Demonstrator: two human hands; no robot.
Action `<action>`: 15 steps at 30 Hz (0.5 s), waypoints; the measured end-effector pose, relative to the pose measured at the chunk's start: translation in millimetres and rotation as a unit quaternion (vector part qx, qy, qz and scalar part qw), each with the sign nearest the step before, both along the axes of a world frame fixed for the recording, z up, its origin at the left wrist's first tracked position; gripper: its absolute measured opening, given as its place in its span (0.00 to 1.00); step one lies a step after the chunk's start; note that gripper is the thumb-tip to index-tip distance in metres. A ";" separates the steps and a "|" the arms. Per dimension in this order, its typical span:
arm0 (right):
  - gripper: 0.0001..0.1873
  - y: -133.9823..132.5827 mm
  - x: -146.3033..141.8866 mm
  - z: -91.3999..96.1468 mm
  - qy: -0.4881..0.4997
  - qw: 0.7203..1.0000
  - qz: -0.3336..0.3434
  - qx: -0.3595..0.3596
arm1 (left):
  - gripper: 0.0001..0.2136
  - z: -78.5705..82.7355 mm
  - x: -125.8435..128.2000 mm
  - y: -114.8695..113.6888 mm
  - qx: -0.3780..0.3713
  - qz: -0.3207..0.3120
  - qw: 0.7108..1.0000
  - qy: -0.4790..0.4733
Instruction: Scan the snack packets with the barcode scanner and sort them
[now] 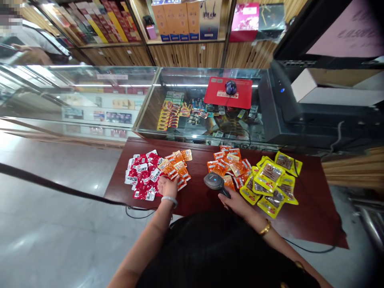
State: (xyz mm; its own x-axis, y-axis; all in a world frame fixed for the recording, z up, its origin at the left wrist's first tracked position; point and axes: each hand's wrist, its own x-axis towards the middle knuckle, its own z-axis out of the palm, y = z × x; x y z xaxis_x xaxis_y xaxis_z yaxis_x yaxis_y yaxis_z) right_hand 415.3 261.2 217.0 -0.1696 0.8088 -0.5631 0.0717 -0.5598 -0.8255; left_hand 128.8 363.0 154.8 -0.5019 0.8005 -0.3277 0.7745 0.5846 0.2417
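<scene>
My right hand (235,202) is wrapped round the handle of a dark barcode scanner (214,181), whose head points left over the table. My left hand (168,186) has its fingers curled at the near edge of a small pile of orange snack packets (181,169); whether a packet is between the fingers is hidden. Close on its left lies a heap of red and white snack packets (141,176). Beyond the scanner sits another pile of orange packets (240,167). Yellow packets with clear windows (271,176) overlap it from the right.
The dark red table (198,160) adjoins a glass display counter (150,100). A red mat (214,98) with a mouse (231,87) rests on the glass. At right stand a dark machine (279,116), an open white box (318,90) and black cables. Another person (39,40) stands far left.
</scene>
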 end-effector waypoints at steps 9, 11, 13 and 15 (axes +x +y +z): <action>0.26 -2.7 -3.6 -11.4 -0.009 1.000 0.012 0.027 | 0.28 -4.7 -7.4 -34.5 -0.055 -0.068 0.994 0.064; 0.26 -3.0 -4.4 -10.3 -0.003 1.000 0.014 0.025 | 0.21 -2.4 -6.7 -35.8 -0.062 -0.096 0.992 0.046; 0.27 -3.0 -4.7 -9.1 -0.005 1.000 0.014 0.028 | 0.17 -0.2 -4.8 -37.1 -0.066 -0.110 0.991 0.030; 0.27 -2.9 -4.5 -8.5 -0.010 0.999 0.014 0.032 | 0.19 0.7 -1.4 -39.7 -0.066 -0.095 0.993 0.022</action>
